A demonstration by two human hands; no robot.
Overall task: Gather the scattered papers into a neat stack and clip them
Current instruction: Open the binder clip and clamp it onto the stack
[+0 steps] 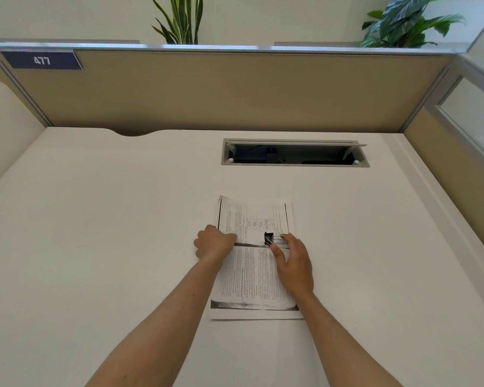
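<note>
Tabletop [95, 219], pale, carrying all items. Left hand [214, 243], fingers curled shut, pressing the papers' nine o'clock edge. Papers [252, 277]: printed sheets, gathered in a stack at centre, edges slightly stepped; judged light, limp, prone to sliding, best held flat near an edge. Binder clip [268, 239], black, on the stack toward twelve o'clock. Right hand [292, 263], at three o'clock, fingers narrowly pinching the clip's wire handles.
</note>
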